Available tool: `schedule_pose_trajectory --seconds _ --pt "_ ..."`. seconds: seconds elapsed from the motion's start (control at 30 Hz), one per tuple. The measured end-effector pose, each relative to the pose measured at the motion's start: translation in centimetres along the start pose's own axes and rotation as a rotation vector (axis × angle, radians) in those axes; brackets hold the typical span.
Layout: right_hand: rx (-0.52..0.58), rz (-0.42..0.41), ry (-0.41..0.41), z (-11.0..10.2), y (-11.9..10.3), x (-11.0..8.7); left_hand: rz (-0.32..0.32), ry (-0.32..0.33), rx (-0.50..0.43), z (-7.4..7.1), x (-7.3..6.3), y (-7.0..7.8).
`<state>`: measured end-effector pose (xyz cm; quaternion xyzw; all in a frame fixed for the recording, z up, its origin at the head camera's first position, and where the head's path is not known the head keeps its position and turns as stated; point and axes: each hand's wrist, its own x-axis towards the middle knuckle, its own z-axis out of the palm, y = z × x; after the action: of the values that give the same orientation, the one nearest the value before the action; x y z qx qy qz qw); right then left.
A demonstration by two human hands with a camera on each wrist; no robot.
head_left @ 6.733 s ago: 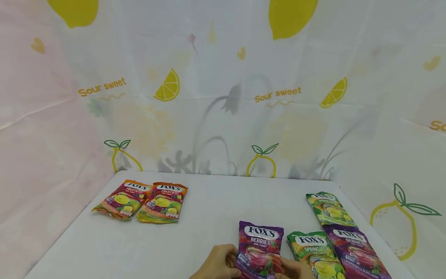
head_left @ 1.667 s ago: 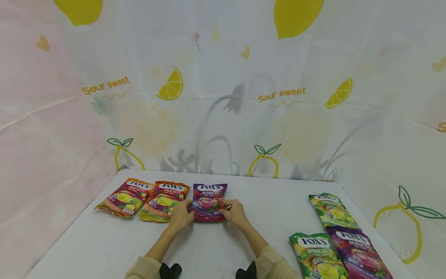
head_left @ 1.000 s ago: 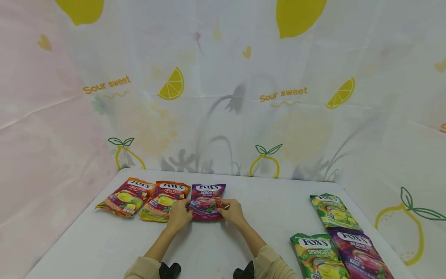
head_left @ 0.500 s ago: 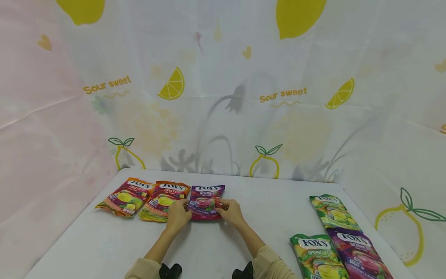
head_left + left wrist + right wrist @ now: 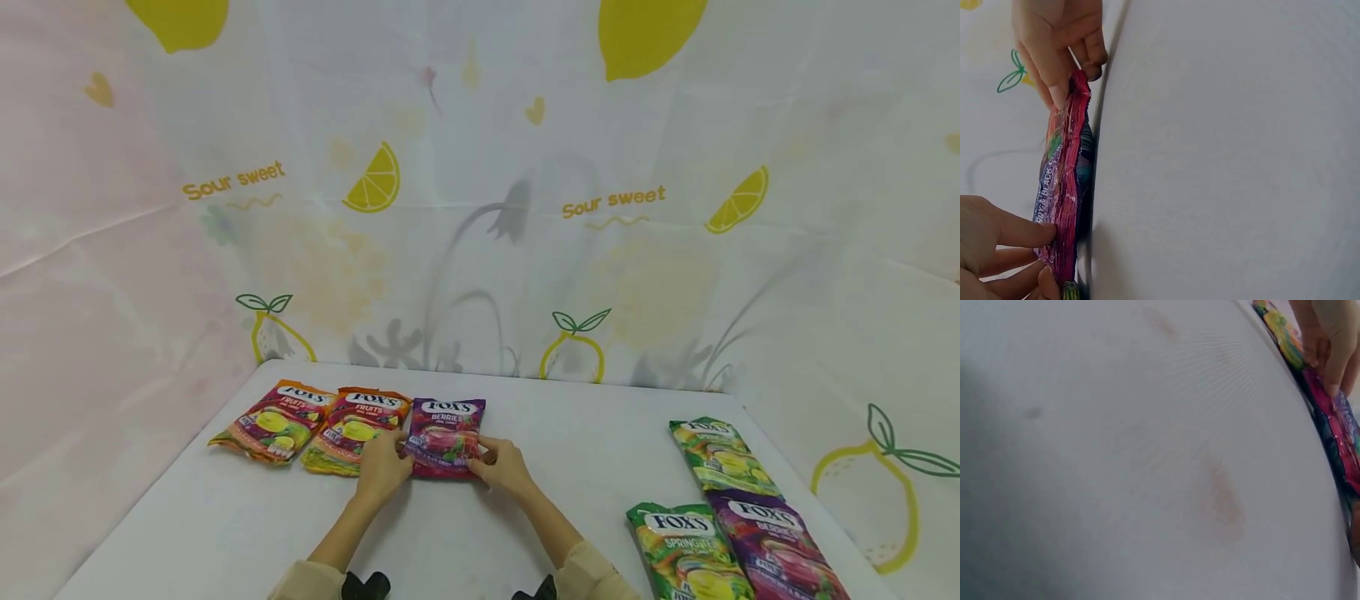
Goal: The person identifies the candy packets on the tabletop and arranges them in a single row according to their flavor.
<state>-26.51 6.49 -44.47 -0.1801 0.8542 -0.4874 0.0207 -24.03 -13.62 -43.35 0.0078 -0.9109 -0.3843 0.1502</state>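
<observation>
A purple bag of FOX'S berries candy lies face up toward the back of the table, its printed top facing the backdrop. My left hand pinches its left edge between thumb and fingers. At the lower right corner, my right hand grips with thumb on top. The left wrist view shows the bag's crimped red lower edge end-on between both hands. Just left lie two orange-and-red FOX'S fruits bags, side by side; my left hand overlaps the nearer one's lower right corner.
On the table's right side lie a green spring tea bag, a second green bag nearer me, and another purple berries bag partly cut off by the frame. A lemon-print cloth hangs behind the white table.
The purple bag has gone from the front right, beside the green bag, to the back beside the fruits bags. In the last second it shifted slightly left, and my right hand moved slightly nearer me.
</observation>
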Motion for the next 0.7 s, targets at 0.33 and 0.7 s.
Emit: schedule_pose_trajectory --seconds 0.33,0.7 --pt "0.030 0.059 -0.023 0.0 0.3 -0.6 -0.023 0.019 0.032 0.2 -0.5 -0.4" --pt "0.021 0.055 0.019 0.1 0.2 -0.9 -0.011 -0.095 0.008 -0.7 -0.6 -1.2"
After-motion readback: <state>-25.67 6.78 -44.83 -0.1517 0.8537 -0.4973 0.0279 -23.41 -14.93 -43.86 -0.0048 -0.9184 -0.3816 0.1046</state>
